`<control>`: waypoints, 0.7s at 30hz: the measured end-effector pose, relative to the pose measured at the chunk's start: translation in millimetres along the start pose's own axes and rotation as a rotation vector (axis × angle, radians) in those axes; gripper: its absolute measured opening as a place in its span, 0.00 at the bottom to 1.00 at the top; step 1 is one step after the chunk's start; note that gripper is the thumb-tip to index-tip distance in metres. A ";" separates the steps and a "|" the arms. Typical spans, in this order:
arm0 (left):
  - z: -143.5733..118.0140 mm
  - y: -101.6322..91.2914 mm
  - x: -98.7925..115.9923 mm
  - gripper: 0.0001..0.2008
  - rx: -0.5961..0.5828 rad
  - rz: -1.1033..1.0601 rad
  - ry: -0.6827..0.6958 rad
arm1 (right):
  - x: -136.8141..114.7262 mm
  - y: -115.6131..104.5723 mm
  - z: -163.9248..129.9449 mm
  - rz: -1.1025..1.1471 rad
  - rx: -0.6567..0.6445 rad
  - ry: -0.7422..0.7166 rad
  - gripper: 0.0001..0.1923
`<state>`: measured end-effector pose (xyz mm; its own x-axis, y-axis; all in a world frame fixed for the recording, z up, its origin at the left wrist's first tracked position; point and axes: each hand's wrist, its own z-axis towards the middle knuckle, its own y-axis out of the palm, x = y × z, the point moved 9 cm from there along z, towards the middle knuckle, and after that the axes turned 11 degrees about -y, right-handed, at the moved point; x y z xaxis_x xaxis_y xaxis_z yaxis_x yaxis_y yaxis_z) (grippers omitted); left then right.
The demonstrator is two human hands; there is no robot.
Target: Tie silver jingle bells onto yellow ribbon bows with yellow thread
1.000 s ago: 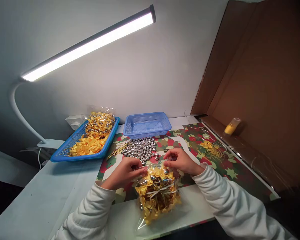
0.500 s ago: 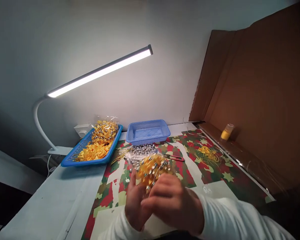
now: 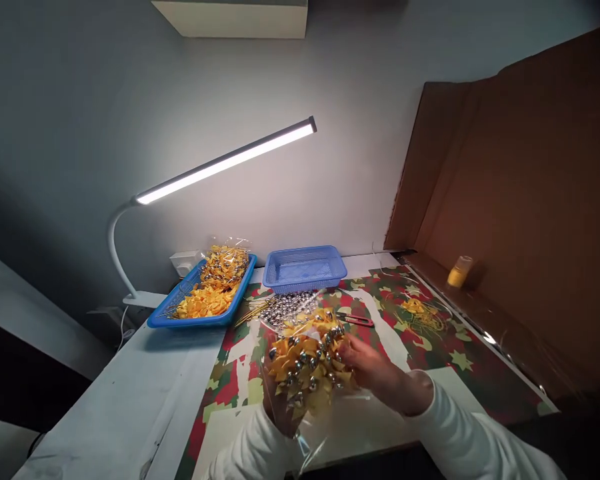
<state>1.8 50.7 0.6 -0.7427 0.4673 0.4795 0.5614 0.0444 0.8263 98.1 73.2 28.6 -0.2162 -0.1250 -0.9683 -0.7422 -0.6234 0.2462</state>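
A clear plastic bag packed with yellow petal-like pieces and silver bells or beads is held up before me. My left hand supports it from behind and below; the bag covers most of those fingers. On the bag's right side, my right hand grips it, thumb towards me and the other fingers partly hidden. Just beyond the bag lies a heap of silver beads, with thin gold sticks at its left. Red-handled snips rest behind my right hand.
At the left, a blue basket holds loose yellow pieces and another filled bag. A lighter blue basket stands by the wall. Yellow strands and a small yellow-filled bottle are at right, near cardboard. A lamp overhangs.
My right hand has moved from the bag's near side to its right side. The bag now faces me more fully and sits slightly lower. The view has tilted up and turned left.
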 end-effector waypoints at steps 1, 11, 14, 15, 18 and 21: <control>-1.6 3.7 1.2 0.34 -0.010 -0.015 0.005 | 10.9 5.2 0.5 0.118 -0.020 0.084 0.36; -43.6 -26.3 -3.9 0.24 0.279 0.295 0.054 | 16.6 -6.8 8.3 0.275 0.158 -0.004 0.33; -47.0 -31.5 -1.8 0.26 0.333 0.401 0.019 | 25.6 -4.5 12.7 0.298 0.097 0.004 0.36; -47.3 -32.9 0.7 0.26 0.328 0.420 0.004 | 28.8 -4.6 14.1 0.316 0.084 0.011 0.39; -52.9 -43.8 28.4 0.25 0.345 0.450 0.026 | 38.6 -12.5 16.1 0.346 0.086 0.077 0.42; -68.6 -61.5 97.9 0.21 0.431 0.487 0.185 | 41.9 -34.5 15.9 0.314 0.144 0.093 0.32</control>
<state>-130.5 33.2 17.0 -0.3970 0.3656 0.8419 0.9147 0.2332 0.3300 104.6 101.8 -19.8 -0.3939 -0.3676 -0.8425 -0.7317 -0.4293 0.5294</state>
